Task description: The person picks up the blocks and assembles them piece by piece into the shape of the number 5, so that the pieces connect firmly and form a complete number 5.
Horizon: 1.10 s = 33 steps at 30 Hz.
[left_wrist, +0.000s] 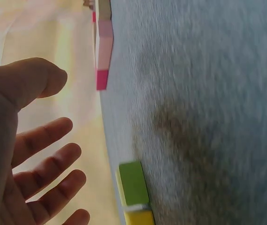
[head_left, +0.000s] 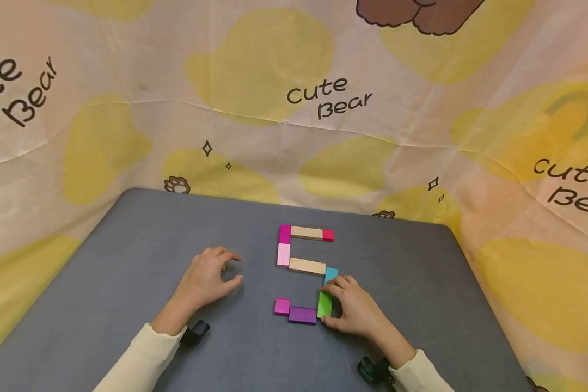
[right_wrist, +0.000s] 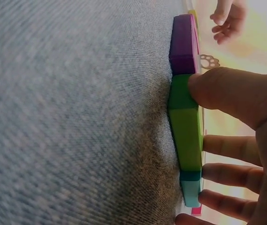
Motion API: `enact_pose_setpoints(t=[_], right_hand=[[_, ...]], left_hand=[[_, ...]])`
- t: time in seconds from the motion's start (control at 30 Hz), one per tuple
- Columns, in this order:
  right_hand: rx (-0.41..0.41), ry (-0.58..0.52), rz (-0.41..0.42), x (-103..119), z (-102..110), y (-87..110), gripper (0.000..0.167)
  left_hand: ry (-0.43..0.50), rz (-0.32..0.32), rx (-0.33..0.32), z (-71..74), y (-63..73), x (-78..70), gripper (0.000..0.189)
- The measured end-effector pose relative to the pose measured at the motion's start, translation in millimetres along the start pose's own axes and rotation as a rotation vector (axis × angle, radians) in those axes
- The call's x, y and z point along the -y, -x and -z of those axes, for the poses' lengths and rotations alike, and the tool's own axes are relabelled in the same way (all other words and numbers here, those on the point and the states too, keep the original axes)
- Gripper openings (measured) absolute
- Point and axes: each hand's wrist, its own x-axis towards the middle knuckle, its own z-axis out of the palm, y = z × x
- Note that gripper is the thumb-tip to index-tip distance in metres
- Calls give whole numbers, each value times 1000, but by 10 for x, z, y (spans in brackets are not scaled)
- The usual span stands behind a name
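Observation:
In the head view my right hand (head_left: 355,307) spans a green block (head_left: 325,305), thumb at its near end and fingertips at its far end. The right wrist view shows the thumb (right_wrist: 227,91) pressed on that block's end. A blue block (head_left: 331,274) adjoins its far end, a purple block (head_left: 302,315) its near end. My left hand (head_left: 203,280) is left of the blocks, its fingers loosely bent and holding nothing. Beyond those fingers, the left wrist view has another green block (left_wrist: 134,183) beside a yellow one (left_wrist: 139,217), mostly hidden by the hand in the head view.
The blocks form a 5-like outline on the grey table (head_left: 397,261). It includes wooden blocks (head_left: 307,266), a pink block (head_left: 283,255), magenta blocks (head_left: 281,306) and a red one (head_left: 328,235). A printed cloth (head_left: 255,65) hangs behind the table's far edge.

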Motion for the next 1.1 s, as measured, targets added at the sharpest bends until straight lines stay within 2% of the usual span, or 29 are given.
enact_pose_setpoints(t=[0.5,1.1], right_hand=[[-17,1,1,4,-1,5,55],[-12,2,-6,11,-7,0,56]], left_hand=[[-60,97,72,60,-11,360,39],[-23,133,104,59,-21,442,36]])
